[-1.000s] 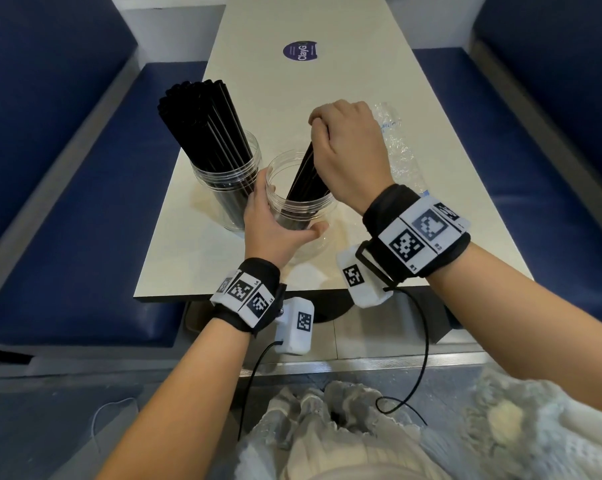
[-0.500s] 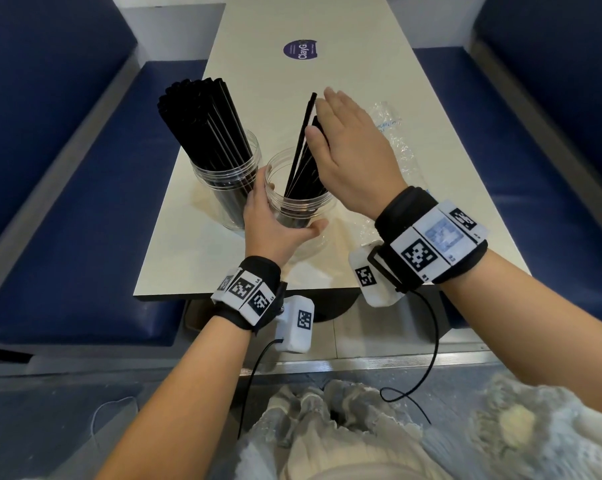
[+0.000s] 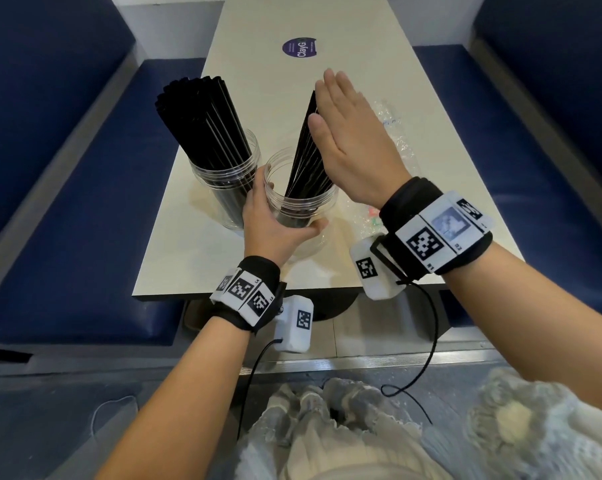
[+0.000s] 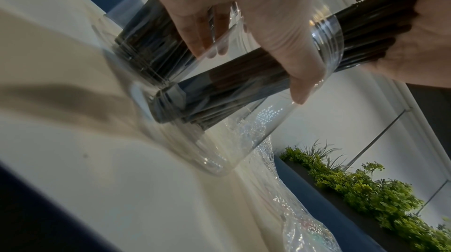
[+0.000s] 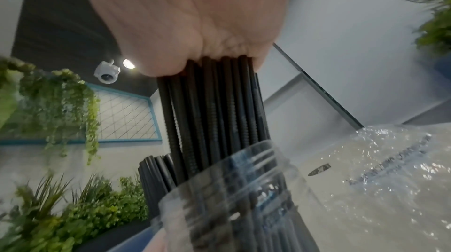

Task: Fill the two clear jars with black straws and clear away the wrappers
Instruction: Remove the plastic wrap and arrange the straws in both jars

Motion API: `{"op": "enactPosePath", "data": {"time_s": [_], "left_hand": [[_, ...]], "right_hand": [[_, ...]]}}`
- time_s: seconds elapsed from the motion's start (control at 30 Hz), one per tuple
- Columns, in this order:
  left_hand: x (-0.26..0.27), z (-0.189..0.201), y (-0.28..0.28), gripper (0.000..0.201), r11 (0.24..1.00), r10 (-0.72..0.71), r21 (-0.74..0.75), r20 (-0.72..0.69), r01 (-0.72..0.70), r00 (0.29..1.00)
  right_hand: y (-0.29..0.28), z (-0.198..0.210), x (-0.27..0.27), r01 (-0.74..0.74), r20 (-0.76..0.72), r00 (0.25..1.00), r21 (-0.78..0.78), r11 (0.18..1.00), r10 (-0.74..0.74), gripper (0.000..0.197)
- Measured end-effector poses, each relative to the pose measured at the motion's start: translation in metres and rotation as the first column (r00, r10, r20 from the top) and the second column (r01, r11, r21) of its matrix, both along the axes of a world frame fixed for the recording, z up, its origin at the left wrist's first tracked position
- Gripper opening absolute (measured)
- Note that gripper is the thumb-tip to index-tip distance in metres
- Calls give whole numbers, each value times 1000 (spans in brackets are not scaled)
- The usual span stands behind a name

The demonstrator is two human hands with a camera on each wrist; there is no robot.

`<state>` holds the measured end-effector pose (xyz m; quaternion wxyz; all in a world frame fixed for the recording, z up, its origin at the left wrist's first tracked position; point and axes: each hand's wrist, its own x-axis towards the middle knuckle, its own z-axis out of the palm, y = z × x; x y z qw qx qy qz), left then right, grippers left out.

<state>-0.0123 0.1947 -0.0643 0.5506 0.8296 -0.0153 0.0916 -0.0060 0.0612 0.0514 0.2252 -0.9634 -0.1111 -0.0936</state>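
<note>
1. Your left hand [image 3: 275, 226] grips the second jar [image 3: 301, 197] near the table's [image 3: 195, 251] front edge.
2. Your flat, open right hand [image 3: 355, 150] presses its leaning straws [image 3: 308, 150]; nudge them upright gently.
3. Wrappers [image 3: 396, 133] lie along the right edge.

Left hand [image 3: 275, 223] round near jar [image 3: 301, 199] — right hand [image 3: 353, 143] flat against straws [image 3: 308, 150].

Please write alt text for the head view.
A left hand grips a clear jar while the flat right hand presses its black straws; a fuller jar stands beside it, wrappers behind.
</note>
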Motion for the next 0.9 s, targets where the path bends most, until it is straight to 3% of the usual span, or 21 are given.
{"op": "enactPosePath", "data": {"time_s": [0.13, 0.3, 0.43, 0.57, 0.77, 0.9], "left_hand": [[0, -1, 0, 113, 1000, -1, 0, -2, 1, 1000], [1, -1, 1, 115, 1000, -9, 10, -11, 9, 1000], [0, 0, 1, 116, 1000, -11, 13, -13, 11, 1000], [0, 0, 1, 116, 1000, -15, 19, -19, 15, 1000], [1, -2, 1, 117, 1000, -13, 22, -33, 14, 999], [1, -2, 1, 119, 1000, -10, 20, -45, 11, 999]], "right_hand": [[-1, 4, 2, -16, -64, 998, 42, 999, 19, 52], [1, 6, 4, -5, 59, 998, -32, 999, 7, 50], [5, 9, 12, -73, 3, 997, -54, 996, 74, 48], [5, 9, 23, -27, 42, 999, -124, 992, 33, 46], [5, 1, 21, 12, 200, 980, 45, 999, -21, 34], [9, -4, 17, 42, 287, 956, 73, 996, -61, 34]]}}
